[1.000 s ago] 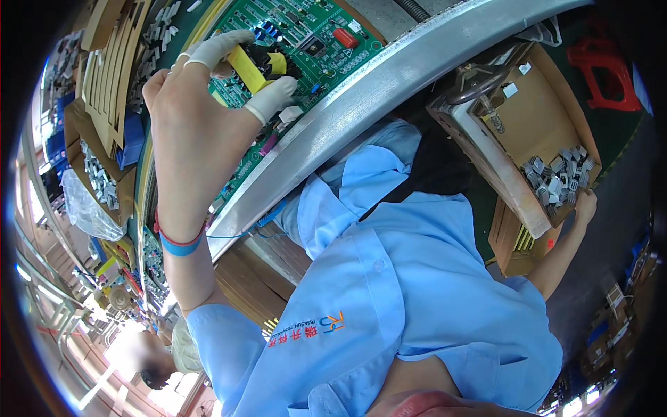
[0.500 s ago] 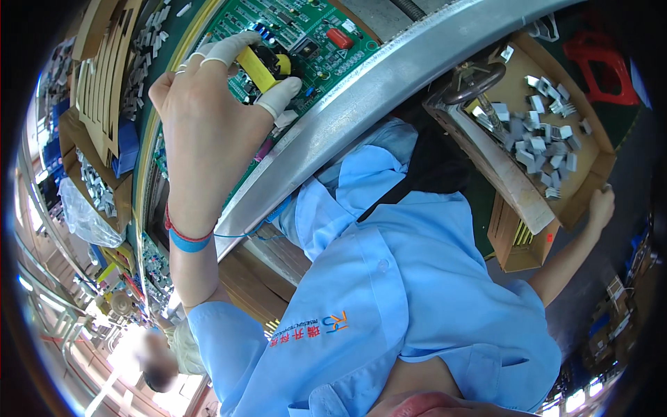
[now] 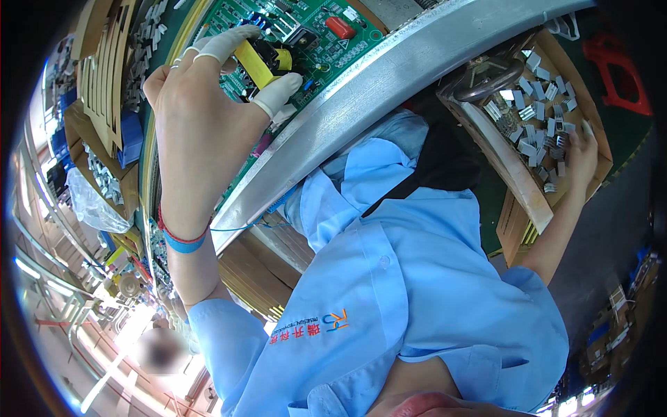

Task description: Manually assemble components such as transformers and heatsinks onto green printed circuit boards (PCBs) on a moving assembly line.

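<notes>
My left hand wears pale finger cots and is closed round a yellow-and-black transformer, thumb on one side and fingers on the other. The transformer sits on a green circuit board that carries many parts, among them a red capacitor. On the right, my right hand is over a cardboard box of small silver metal pieces, which look like heat sinks. Its fingers reach down among the pieces, somewhat apart, and no piece can be seen held in them.
A broad metal rail curves between the board and my body. Next to the box are a dark round handwheel and a red frame. At the left stand cardboard dividers and a clear plastic bag. Another person is in the background.
My right hand has moved from outside the box's near edge in over the silver pieces. My left hand keeps its grip on the transformer; the board has shifted slightly in view.
</notes>
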`<state>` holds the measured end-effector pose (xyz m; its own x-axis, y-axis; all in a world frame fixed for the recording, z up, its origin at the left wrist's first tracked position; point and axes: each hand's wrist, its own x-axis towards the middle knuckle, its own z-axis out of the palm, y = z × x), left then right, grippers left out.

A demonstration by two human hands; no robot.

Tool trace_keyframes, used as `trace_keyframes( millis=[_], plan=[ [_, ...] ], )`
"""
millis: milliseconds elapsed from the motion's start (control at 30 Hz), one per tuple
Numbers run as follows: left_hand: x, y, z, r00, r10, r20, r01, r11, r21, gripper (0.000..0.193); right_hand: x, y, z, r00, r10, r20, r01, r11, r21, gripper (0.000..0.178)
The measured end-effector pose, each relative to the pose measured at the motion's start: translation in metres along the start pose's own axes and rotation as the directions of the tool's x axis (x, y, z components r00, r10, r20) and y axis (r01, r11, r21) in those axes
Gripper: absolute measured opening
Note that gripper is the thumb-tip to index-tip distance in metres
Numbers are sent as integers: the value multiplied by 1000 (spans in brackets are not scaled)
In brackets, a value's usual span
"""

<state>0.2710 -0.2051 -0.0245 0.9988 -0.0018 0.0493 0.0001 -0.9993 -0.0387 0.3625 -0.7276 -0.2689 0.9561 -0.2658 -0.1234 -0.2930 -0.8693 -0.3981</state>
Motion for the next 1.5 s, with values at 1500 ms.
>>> trace_keyframes(
  millis=[1500],
  plan=[
    [7, 15, -5, 999, 4, 32, -8, 995, 98, 53, 26, -43, 22, 999, -48, 21, 52, 942, -332, 58]
  ],
)
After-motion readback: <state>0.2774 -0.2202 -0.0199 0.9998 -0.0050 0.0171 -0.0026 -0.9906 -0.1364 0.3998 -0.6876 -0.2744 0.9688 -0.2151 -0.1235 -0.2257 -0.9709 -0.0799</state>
